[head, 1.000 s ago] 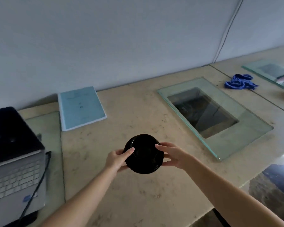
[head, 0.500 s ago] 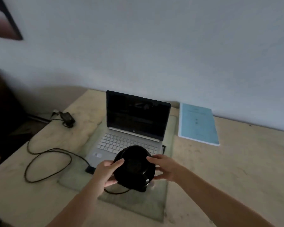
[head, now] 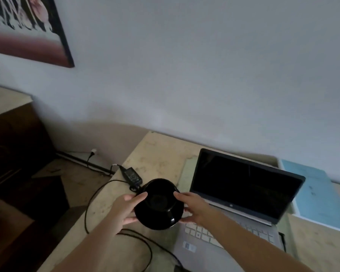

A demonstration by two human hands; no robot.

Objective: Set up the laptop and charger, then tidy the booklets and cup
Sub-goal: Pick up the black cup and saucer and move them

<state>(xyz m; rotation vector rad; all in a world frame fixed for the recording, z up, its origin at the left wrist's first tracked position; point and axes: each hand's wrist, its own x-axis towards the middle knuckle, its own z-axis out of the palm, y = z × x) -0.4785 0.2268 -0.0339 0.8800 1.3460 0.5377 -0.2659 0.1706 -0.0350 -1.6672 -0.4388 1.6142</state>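
Laptop open, screen dark, charger brick on the table's left end with its cable trailing toward the laptop and another lead toward the wall socket, so setup looks done; blue booklet lies flat just right of the laptop, seemingly tidied. What's left appears to be placing the black cup, held clear of the table between the left hand and right hand, fingers pressed on opposite sides. Against half a second ago, the cup sits further left, over the cable rather than the keyboard.
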